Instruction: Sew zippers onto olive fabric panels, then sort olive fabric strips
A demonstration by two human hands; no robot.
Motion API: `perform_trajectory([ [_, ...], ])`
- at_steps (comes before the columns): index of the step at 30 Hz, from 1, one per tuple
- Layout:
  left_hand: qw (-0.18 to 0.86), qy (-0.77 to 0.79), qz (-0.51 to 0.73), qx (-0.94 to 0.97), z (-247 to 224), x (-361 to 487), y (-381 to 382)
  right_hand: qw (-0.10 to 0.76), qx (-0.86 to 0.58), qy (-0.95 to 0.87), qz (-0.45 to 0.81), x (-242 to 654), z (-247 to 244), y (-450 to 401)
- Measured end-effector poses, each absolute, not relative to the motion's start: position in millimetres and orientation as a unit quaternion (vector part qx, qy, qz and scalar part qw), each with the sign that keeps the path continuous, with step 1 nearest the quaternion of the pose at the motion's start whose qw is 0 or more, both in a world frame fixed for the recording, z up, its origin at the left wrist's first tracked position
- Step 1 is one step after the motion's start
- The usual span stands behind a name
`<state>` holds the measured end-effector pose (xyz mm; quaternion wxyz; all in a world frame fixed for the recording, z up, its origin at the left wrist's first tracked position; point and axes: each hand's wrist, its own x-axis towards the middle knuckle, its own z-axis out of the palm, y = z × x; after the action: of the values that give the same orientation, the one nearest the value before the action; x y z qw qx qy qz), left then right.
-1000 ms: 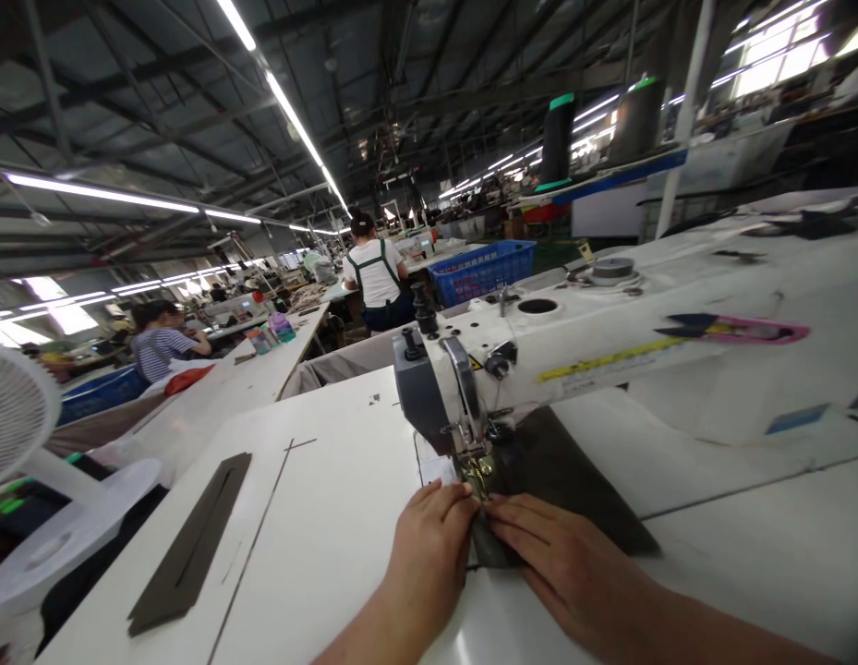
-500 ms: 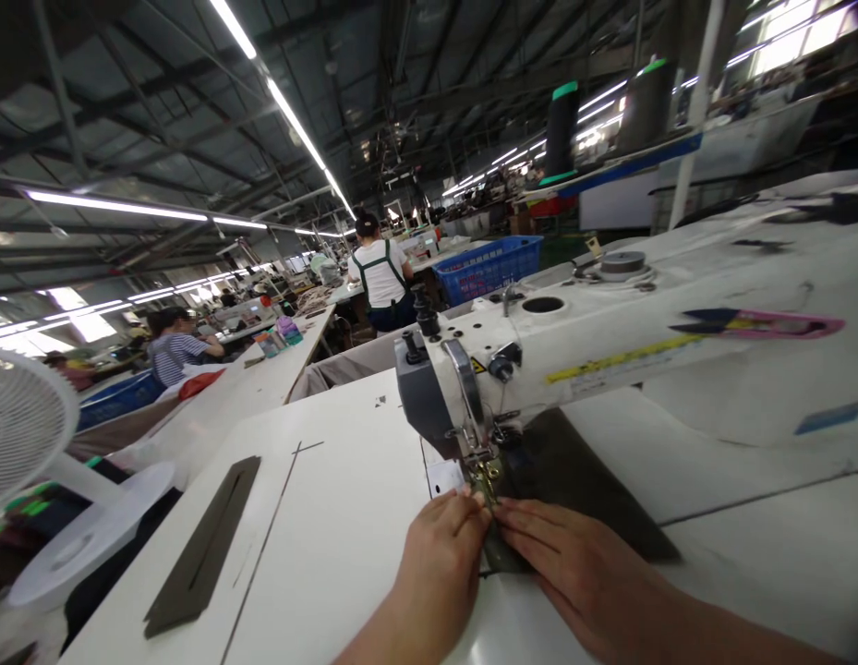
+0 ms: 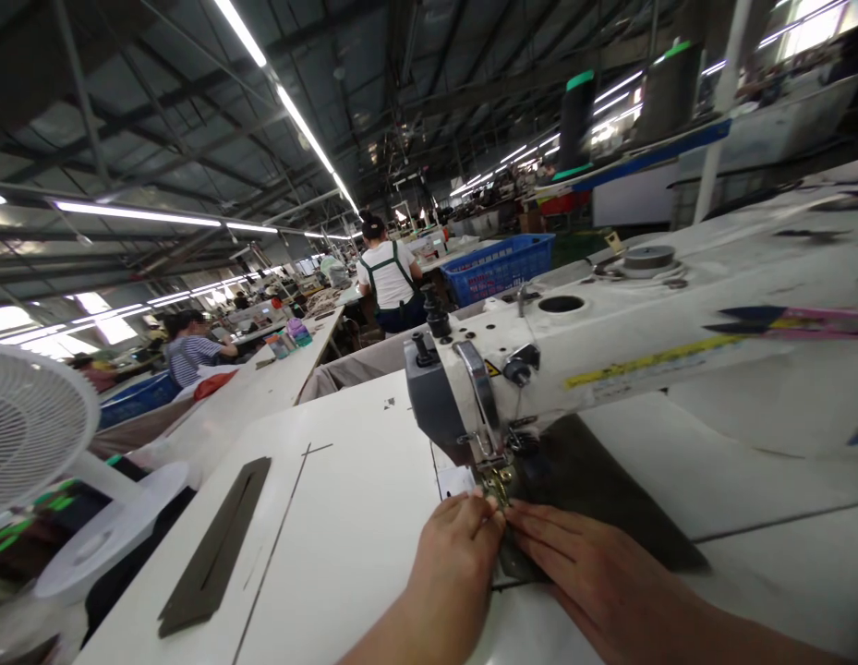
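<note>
A sewing machine (image 3: 470,388) stands on the white table, with a brass-coloured presser foot (image 3: 498,482) under its head. Dark olive fabric (image 3: 609,480) lies beneath the machine arm and runs forward under my fingers. Close in front of the foot, my left hand (image 3: 460,554) is closed, its fingertips pinched at the fabric's edge. My right hand (image 3: 587,563) lies over the fabric from the other side, fingers pressed together and tips almost meeting the left ones. Its thumb is hidden. On the table to the left rests a stack of dark fabric strips (image 3: 217,545) with a slit.
Pink-handled thread snips (image 3: 803,321) and a yellow tape measure (image 3: 650,362) lie along the machine arm. A white fan (image 3: 41,434) stands at the left. Beyond the table are a blue crate (image 3: 498,268) and a co-worker in a white shirt (image 3: 388,277), back turned.
The view has turned slightly left, so the machine, table and hands appear shifted to the right. Both hands stay at the fabric in front of the presser foot.
</note>
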<state>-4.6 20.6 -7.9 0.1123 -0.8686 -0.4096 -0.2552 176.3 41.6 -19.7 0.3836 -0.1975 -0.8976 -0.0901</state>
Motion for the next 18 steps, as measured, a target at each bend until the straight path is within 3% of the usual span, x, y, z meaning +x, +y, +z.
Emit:
perform_trajectory([
  [12,-0.039,-0.447,-0.276,-0.85,0,-12,4,0.308,-0.253,-0.915,0.064,186,-21,52],
  [18,-0.013,-0.553,-0.209,-0.806,7,-2,12,0.232,-0.304,-0.902,0.2,184,21,69],
])
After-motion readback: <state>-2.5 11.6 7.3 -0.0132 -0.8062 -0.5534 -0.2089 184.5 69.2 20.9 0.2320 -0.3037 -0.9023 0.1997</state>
